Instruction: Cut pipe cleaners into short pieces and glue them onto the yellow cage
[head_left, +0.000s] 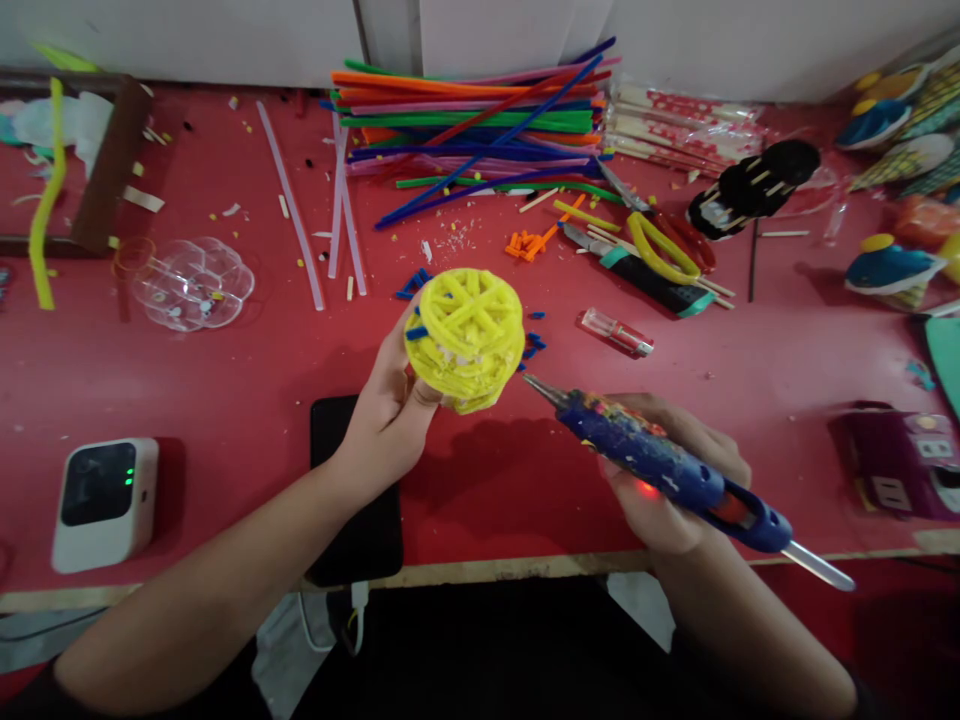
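My left hand point(397, 410) grips a round yellow piece made of fuzzy pipe cleaners point(472, 330), with a crossed lattice on its upper face and a short blue bit on its left side. Wrapped in my right hand point(667, 480) is a blue hot glue gun point(645, 440), its body stained with dried glue. Its metal nozzle points up and left, just short of the yellow piece. A clear glue stick point(817, 565) juts from the gun's rear, and a red light glows beneath the body. Small blue cut pieces point(534, 343) lie behind the yellow piece.
Colourful pipe cleaners point(480, 120) are heaped at the back. Cutters point(652, 275), scissors point(660, 240) and a lighter point(616, 332) lie right of centre. A clear flower-shaped tray point(195, 285), a black phone point(352, 540) and a white device point(105, 505) are on the left. A black figure point(754, 190) stands back right.
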